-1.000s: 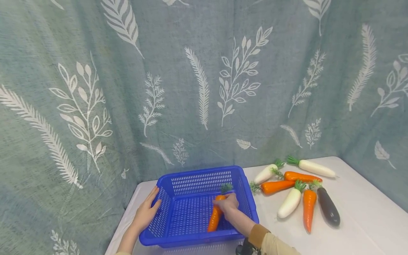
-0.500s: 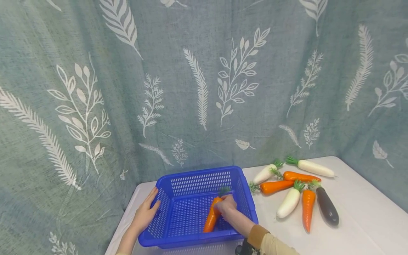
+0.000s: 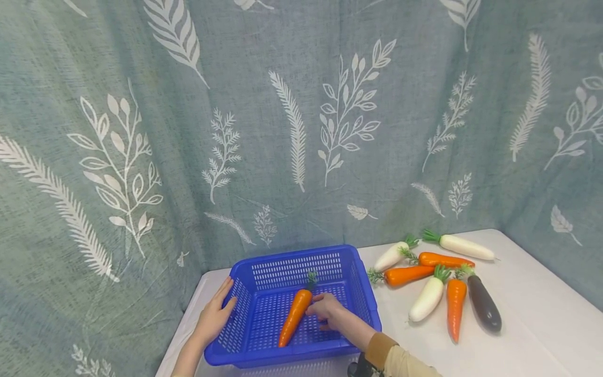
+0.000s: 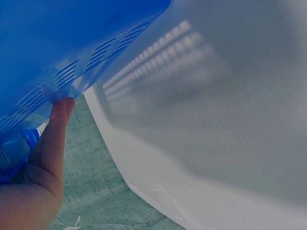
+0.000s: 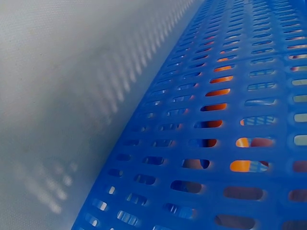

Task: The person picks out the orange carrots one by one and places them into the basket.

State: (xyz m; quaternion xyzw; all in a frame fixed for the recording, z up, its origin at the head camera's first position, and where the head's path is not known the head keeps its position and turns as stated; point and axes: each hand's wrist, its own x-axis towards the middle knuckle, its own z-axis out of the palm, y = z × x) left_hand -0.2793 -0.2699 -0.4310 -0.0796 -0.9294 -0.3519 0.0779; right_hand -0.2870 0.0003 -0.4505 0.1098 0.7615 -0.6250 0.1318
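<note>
A blue plastic basket (image 3: pixel 282 357) with slotted walls stands on the table. Inside it an orange carrot (image 3: pixel 296 317) with a green top lies slantwise on the bottom. My right hand (image 3: pixel 328 310) is in the basket just right of the carrot, fingers loosely bent; its fingertips are beside the carrot, and whether they touch it is unclear. Through the slots in the right wrist view, bits of the carrot (image 5: pixel 218 92) show orange. My left hand (image 3: pixel 214 315) rests with extended fingers against the basket's left wall, also seen in the left wrist view.
Right of the basket lie several vegetables: white radishes (image 3: pixel 427 300), carrots (image 3: pixel 455 311) and a dark eggplant (image 3: pixel 484 305). The white table (image 3: pixel 527 345) ends at a green-grey curtain (image 3: pixel 264 157) with leaf prints.
The carrot has shifted left across the basket bottom. My right hand has moved left and loosened its grip on it. My left hand stays at the basket wall.
</note>
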